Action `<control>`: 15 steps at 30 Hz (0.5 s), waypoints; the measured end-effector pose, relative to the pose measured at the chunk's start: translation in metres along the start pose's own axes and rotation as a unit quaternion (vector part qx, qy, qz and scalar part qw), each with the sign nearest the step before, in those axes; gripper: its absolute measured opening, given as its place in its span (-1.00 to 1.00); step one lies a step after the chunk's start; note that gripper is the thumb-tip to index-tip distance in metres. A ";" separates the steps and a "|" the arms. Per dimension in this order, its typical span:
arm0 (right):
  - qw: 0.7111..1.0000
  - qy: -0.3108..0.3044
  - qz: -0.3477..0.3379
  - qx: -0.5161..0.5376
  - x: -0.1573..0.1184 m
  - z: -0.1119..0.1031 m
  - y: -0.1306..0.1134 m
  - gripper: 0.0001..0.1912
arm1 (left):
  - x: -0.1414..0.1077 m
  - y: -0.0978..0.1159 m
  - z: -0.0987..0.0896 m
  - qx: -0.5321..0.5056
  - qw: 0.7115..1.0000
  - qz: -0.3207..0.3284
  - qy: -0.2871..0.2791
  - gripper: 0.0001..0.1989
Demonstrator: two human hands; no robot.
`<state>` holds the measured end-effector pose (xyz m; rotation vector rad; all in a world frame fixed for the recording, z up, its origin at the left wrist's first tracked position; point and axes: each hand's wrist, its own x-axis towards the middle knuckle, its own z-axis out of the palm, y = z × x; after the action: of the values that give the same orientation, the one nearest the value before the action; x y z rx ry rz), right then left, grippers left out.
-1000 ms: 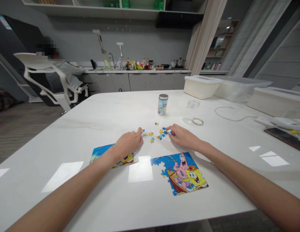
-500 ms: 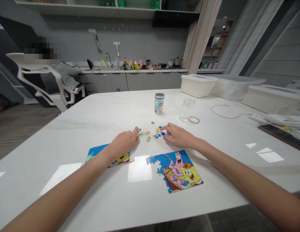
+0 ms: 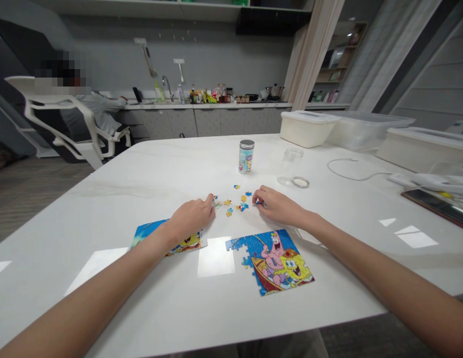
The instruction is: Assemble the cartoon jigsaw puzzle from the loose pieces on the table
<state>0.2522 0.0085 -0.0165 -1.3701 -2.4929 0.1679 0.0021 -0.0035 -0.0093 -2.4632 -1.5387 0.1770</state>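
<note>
A partly joined jigsaw puzzle (image 3: 281,263) lies at the table's near side, showing a pink starfish and a yellow sponge character in a boat; its left edge is ragged. Beyond it, several loose puzzle pieces (image 3: 243,198) are scattered between my hands. My right hand (image 3: 278,205) pinches a blue puzzle piece (image 3: 257,202) at the right of the scatter. On the left, my left hand (image 3: 194,215) is closed, with a small puzzle piece (image 3: 215,198) at its fingertips. Under my left wrist lies a picture sheet (image 3: 151,231), partly covered by the forearm.
A printed tin (image 3: 245,158) with a metal lid stands behind the pieces. Right of it are a clear jar (image 3: 291,166) and a ring-like lid (image 3: 300,182). Storage boxes (image 3: 308,129), a cable and a dark tablet-like device (image 3: 436,211) line the right side. A person sits far left.
My right hand has drawn slightly right, away from the loose pieces, with a blue puzzle piece now between its fingertips. My left hand stays nearly in place. The view has tilted slightly.
</note>
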 end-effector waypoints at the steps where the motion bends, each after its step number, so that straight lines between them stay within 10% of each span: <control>1: 1.000 0.000 -0.002 0.001 0.000 0.000 0.000 -0.83 | 0.000 0.000 0.000 0.000 1.000 -0.001 -0.004 -0.66; 15: 0.995 -0.042 -0.086 0.026 -0.002 -0.002 -0.010 -0.70 | 0.000 -0.001 0.000 0.006 1.000 0.011 0.002 -0.69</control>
<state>0.2459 0.0018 -0.0123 -1.1441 -2.6407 0.2567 0.0017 -0.0033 -0.0089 -2.4712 -1.5056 0.1839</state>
